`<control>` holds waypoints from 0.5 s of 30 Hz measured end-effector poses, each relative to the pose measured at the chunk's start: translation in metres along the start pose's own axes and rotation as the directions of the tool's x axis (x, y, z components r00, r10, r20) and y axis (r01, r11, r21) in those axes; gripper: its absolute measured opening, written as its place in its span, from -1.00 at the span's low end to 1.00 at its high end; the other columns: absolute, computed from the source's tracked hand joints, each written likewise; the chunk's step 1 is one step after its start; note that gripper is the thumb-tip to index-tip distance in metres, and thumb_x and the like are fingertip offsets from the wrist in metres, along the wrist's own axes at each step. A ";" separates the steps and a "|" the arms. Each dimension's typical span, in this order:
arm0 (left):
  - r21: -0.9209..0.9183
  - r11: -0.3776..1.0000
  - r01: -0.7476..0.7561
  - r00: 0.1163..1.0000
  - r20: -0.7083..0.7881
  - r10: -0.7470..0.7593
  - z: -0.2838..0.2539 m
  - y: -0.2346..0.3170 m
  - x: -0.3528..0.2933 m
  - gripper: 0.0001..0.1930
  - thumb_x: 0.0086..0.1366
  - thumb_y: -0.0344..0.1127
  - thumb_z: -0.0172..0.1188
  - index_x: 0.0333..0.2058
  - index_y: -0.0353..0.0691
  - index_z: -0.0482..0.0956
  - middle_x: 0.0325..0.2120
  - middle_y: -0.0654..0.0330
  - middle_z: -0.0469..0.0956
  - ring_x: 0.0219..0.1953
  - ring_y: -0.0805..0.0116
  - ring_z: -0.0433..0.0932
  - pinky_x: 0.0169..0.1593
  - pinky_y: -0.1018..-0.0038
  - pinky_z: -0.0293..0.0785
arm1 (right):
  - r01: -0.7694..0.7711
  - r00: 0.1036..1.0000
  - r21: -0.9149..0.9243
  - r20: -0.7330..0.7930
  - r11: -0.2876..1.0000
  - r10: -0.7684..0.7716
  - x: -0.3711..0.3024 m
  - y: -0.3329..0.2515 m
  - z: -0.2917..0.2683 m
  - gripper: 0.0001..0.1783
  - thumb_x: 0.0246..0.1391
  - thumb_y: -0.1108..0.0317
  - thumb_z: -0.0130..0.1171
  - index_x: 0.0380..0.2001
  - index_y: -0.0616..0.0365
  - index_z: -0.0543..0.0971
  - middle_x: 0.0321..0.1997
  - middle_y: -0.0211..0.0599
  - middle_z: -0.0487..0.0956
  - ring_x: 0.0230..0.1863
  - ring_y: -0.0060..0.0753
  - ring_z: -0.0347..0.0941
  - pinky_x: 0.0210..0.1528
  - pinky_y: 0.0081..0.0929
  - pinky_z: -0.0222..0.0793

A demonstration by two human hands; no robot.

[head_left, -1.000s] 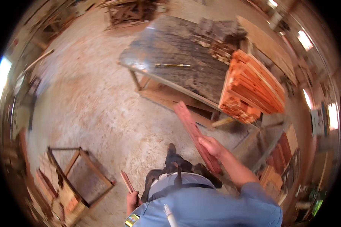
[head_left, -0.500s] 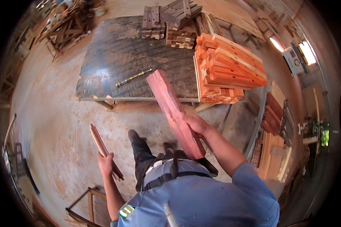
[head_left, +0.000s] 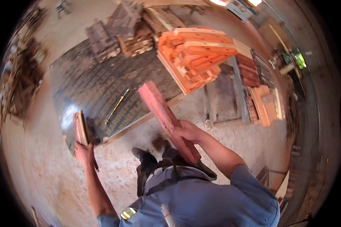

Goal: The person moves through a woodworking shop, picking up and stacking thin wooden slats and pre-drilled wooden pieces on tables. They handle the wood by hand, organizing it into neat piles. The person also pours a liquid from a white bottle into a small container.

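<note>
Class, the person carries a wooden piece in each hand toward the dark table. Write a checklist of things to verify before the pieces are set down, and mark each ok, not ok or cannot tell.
1. Right hand grips the long plank firmly: ok, fingers wrapped round it near mid-length.
2. Left hand holds the short piece: ok, held upright by its lower end.
3. Bare space on the table in front: ok, apart from a thin yellow tool.
4. Plank clear of the orange stack: ok, a gap shows.
5. Floor underfoot free of obstacles: cannot tell, the body hides part of it.
</note>
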State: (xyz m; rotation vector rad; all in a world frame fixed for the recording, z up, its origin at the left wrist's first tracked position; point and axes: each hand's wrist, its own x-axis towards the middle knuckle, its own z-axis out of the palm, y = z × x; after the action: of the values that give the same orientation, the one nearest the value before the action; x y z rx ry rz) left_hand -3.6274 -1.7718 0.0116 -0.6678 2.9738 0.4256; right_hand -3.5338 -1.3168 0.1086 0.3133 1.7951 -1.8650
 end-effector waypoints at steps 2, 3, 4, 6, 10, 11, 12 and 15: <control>0.113 0.994 0.007 0.999 0.036 -0.011 0.004 0.003 0.017 -0.17 -0.05 0.01 0.29 0.14 -0.33 0.23 -0.06 -0.22 0.44 0.04 -0.17 0.40 0.10 0.10 0.34 | 0.040 0.996 -0.085 -0.077 0.996 -0.046 -0.016 -0.007 0.007 -0.51 0.11 0.15 0.17 0.00 0.29 0.49 -0.10 -0.30 0.55 -0.07 -0.50 0.42 0.00 -0.46 0.35; 0.125 0.992 -0.020 0.999 0.027 0.017 0.007 0.003 0.024 -0.16 -0.05 0.02 0.29 0.14 -0.33 0.22 -0.05 -0.21 0.43 0.05 -0.16 0.40 0.10 0.10 0.34 | 0.031 0.994 -0.127 -0.097 0.991 -0.044 -0.023 -0.006 0.007 -0.50 0.10 0.15 0.18 0.01 0.30 0.48 -0.11 -0.30 0.55 -0.08 -0.51 0.42 0.00 -0.46 0.35; 0.140 0.989 -0.043 0.999 0.017 0.041 0.011 0.002 0.030 -0.15 -0.04 0.04 0.30 0.15 -0.33 0.21 -0.04 -0.21 0.43 0.06 -0.16 0.39 0.10 0.10 0.34 | 0.019 0.993 -0.167 -0.113 0.986 -0.038 -0.028 -0.002 0.008 -0.48 0.09 0.16 0.19 0.02 0.31 0.47 -0.12 -0.30 0.56 -0.08 -0.52 0.42 0.01 -0.46 0.35; 0.175 0.981 -0.078 0.997 0.014 0.076 0.012 0.007 0.038 -0.12 -0.04 0.06 0.30 0.17 -0.33 0.19 -0.03 -0.21 0.42 0.07 -0.15 0.39 0.10 0.10 0.33 | 0.014 0.987 -0.179 -0.156 0.984 -0.043 -0.038 0.004 0.008 -0.45 0.06 0.21 0.21 0.07 0.31 0.43 -0.08 -0.25 0.57 -0.02 -0.48 0.43 0.07 -0.45 0.33; 0.239 0.960 -0.146 0.989 0.040 0.141 0.008 0.012 0.066 -0.09 -0.02 0.07 0.32 0.19 -0.35 0.15 -0.03 -0.21 0.43 0.07 -0.14 0.39 0.11 0.12 0.33 | 0.030 0.966 -0.152 -0.249 0.988 -0.068 -0.059 0.012 0.017 -0.42 0.05 0.24 0.21 0.11 0.31 0.40 -0.01 -0.17 0.56 0.03 -0.43 0.43 0.11 -0.45 0.31; 0.251 0.955 -0.161 0.987 0.048 0.154 0.009 0.011 0.077 -0.09 -0.02 0.06 0.33 0.19 -0.36 0.14 -0.03 -0.21 0.43 0.07 -0.14 0.39 0.11 0.12 0.33 | 0.044 0.963 -0.113 -0.261 0.993 -0.072 -0.063 0.020 0.019 -0.41 0.04 0.25 0.21 0.12 0.31 0.40 0.01 -0.14 0.56 0.05 -0.41 0.42 0.12 -0.44 0.31; 0.271 0.945 -0.183 0.983 0.022 0.184 0.009 0.016 0.085 -0.10 -0.02 0.05 0.34 0.17 -0.36 0.16 -0.04 -0.21 0.43 0.06 -0.14 0.40 0.11 0.12 0.34 | 0.045 0.951 -0.074 -0.302 0.996 -0.066 -0.069 0.027 0.024 -0.41 0.05 0.24 0.21 0.12 0.32 0.40 0.01 -0.15 0.55 0.04 -0.42 0.42 0.12 -0.45 0.30; 0.257 0.927 -0.273 0.962 0.092 0.257 0.004 0.042 0.110 -0.12 -0.03 0.06 0.35 0.15 -0.34 0.17 -0.06 -0.20 0.45 0.05 -0.14 0.41 0.10 0.11 0.35 | 0.011 0.908 -0.028 -0.418 1.000 -0.021 -0.095 0.038 0.040 -0.41 0.06 0.24 0.19 0.11 0.35 0.39 0.00 -0.18 0.55 0.03 -0.44 0.41 0.12 -0.45 0.30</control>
State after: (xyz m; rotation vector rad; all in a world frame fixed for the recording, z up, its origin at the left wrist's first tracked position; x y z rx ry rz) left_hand -3.7442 -1.7793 0.0045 -0.2232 2.9937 0.0477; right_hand -3.4271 -1.3353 0.1287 0.7400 2.0987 -1.8875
